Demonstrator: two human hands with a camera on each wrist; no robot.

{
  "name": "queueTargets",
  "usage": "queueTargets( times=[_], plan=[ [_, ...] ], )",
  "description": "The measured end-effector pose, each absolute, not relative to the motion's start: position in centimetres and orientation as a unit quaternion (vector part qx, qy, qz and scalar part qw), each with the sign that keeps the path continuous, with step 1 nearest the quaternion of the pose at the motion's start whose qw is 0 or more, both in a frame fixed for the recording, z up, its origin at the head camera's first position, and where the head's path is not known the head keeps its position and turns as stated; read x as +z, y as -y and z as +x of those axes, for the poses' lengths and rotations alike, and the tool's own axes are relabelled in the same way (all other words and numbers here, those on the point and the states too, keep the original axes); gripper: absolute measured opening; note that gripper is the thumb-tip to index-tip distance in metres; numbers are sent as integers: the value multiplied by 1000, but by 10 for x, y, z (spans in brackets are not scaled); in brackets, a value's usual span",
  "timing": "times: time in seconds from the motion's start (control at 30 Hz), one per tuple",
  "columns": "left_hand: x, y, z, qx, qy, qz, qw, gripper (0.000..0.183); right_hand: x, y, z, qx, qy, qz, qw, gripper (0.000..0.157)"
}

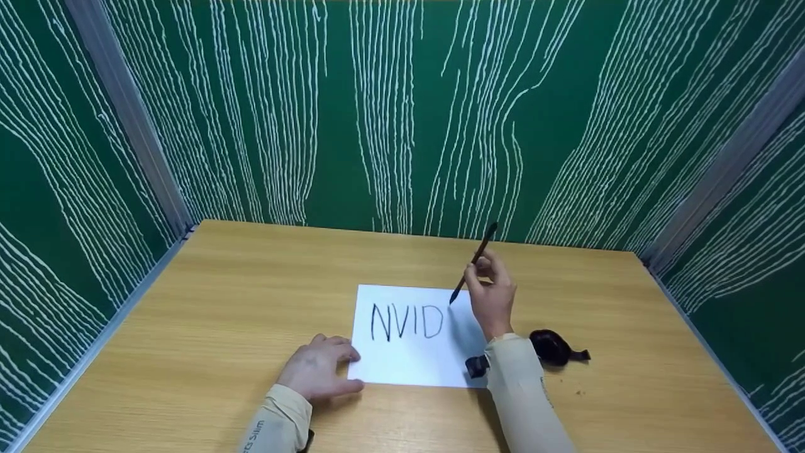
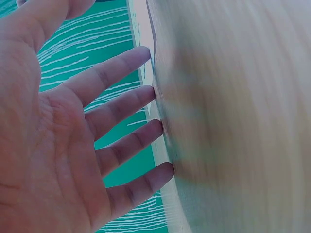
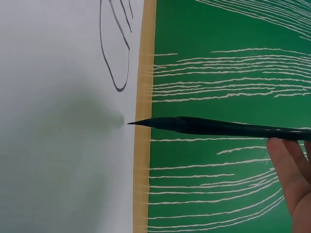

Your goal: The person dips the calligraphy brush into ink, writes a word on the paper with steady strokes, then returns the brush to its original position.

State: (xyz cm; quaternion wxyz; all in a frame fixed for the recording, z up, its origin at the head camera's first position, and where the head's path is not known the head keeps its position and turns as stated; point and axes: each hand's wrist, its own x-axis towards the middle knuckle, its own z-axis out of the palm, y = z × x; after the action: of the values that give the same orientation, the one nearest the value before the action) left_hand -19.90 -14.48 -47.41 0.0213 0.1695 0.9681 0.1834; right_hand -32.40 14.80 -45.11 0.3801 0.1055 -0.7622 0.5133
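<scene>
A white sheet of paper [image 1: 409, 365] lies on the table with the letters NVID [image 1: 407, 321] in thin black strokes. My right hand [image 1: 492, 299] pinches a dark ink brush [image 1: 473, 263] by its handle, above the sheet's right part. The brush's pointed tip [image 3: 138, 123] is just right of the D, very close to the paper; whether it touches, I cannot tell. At the sheet's left edge, my left hand [image 1: 319, 367] rests with fingers spread, thumb and fingertips at the paper's border. In the left wrist view its fingertips [image 2: 167, 170] meet the table surface.
A small glossy black round dish [image 1: 550, 347] with a short handle stands right of my right forearm. A few dark specks [image 1: 580, 392] lie near it. Green walls [image 1: 440, 113] with white wavy lines surround the wooden table [image 1: 239, 302]. A black camera [image 1: 477, 366] sits at my right wrist.
</scene>
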Motion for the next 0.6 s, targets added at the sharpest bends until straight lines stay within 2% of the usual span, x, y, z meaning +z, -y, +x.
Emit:
queueTargets(
  times=[0.6],
  plan=[
    [-473,145,-200,185,-970,154,46,51,-452,-148,-324,525,757,101,376,19]
  ],
)
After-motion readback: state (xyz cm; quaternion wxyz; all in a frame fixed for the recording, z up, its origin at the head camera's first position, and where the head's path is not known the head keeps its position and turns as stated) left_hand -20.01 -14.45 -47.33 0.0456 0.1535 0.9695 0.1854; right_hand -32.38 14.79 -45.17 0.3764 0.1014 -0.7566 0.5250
